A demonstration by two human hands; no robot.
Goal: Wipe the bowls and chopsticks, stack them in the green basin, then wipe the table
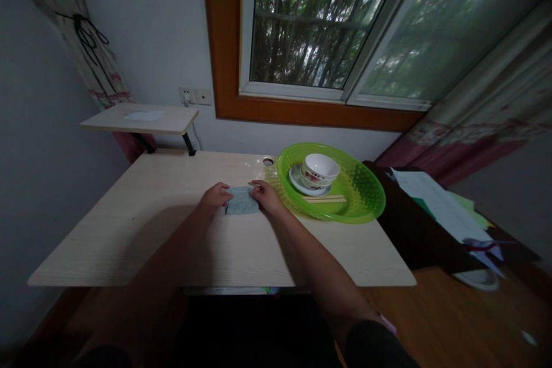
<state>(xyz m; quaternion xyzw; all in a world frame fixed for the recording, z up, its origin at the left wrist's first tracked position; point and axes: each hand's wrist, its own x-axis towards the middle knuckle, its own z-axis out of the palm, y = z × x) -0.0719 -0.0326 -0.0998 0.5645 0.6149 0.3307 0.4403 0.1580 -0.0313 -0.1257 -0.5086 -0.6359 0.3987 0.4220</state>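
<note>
A small blue-grey cloth [241, 201] lies flat on the pale wooden table [142, 224]. My left hand [214, 196] grips its left edge with curled fingers. My right hand [266, 195] pinches the cloth's right top corner. To the right stands a green plastic basket [362, 190] that holds stacked white bowls [319, 171] on a plate and a pair of chopsticks [324, 199].
A small raised shelf [142, 119] stands at the table's back left. A dark side table [414, 224] with papers [435, 201] sits on the right. The window [328, 29] and wall lie behind; a wall socket [195, 96] sits left of it.
</note>
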